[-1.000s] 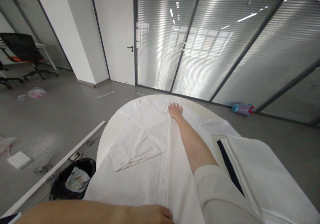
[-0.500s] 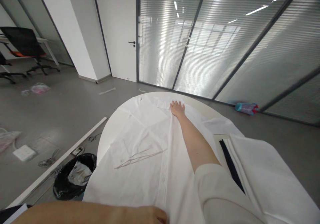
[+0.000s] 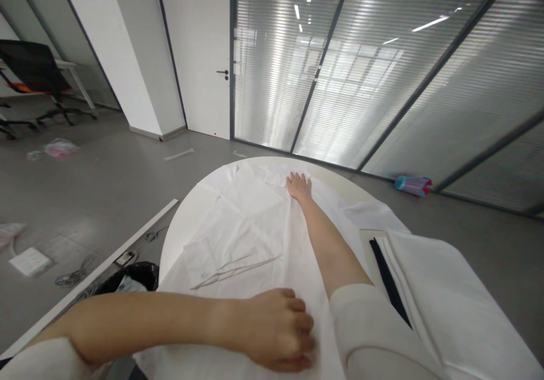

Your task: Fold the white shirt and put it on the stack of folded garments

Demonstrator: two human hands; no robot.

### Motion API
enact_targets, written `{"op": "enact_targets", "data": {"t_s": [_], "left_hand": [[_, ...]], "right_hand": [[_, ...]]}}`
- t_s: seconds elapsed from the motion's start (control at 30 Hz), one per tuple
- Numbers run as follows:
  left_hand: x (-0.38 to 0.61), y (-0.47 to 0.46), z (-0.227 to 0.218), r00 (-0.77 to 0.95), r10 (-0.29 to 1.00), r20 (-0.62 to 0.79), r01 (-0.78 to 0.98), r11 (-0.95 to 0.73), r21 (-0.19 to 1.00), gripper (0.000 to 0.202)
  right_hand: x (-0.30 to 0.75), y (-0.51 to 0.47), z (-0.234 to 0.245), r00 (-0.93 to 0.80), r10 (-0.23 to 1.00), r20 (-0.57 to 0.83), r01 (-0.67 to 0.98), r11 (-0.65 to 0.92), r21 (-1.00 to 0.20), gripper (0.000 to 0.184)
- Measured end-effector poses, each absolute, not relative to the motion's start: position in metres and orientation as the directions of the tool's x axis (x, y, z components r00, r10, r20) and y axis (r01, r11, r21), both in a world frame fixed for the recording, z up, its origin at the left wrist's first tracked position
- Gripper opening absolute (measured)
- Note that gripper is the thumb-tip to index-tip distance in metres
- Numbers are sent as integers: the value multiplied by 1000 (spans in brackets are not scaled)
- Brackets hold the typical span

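Note:
A white button-up shirt (image 3: 238, 238) lies spread flat on a round white table (image 3: 181, 230), collar at the far end. My right hand (image 3: 300, 187) lies flat with fingers stretched out on the shirt next to the collar. My left hand (image 3: 276, 329) rests on the shirt's near part along the button strip, with the fingers curled under; what they hold is hidden.
A stack of folded white cloth (image 3: 446, 300) with a dark strip (image 3: 389, 281) lies on the table's right side. A black bin (image 3: 134, 275) stands left of the table. A white floor rail (image 3: 110, 255), cables and a blue-and-red object (image 3: 412, 184) lie on the grey floor.
My left hand and forearm have come up from the frame's bottom edge onto the shirt's near middle. My right hand stays at the collar.

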State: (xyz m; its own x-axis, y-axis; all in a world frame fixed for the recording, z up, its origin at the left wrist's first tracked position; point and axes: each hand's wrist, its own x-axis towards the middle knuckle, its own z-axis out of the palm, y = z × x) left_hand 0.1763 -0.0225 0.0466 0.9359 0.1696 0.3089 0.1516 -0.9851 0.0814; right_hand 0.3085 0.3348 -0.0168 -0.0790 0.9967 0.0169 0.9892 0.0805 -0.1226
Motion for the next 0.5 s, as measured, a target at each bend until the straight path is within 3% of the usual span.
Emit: {"op": "enact_targets", "data": {"t_s": [0.17, 0.3, 0.43, 0.5], "left_hand": [[209, -18, 15, 932, -3, 362, 6, -1000, -26, 21], [209, -36, -3, 941, 7, 339, 44, -994, -102, 12], [211, -42, -14, 920, 9, 392, 69, -988, -140, 28], [214, -42, -21, 917, -10, 398, 49, -990, -136, 22]], "right_hand": [[309, 335, -17, -87, 996, 20, 991, 89, -100, 62], [309, 337, -18, -81, 997, 8, 990, 81, -116, 63], [308, 338, -18, -73, 997, -6, 988, 72, -133, 64], [308, 338, -17, -75, 997, -12, 988, 73, -139, 63]]}}
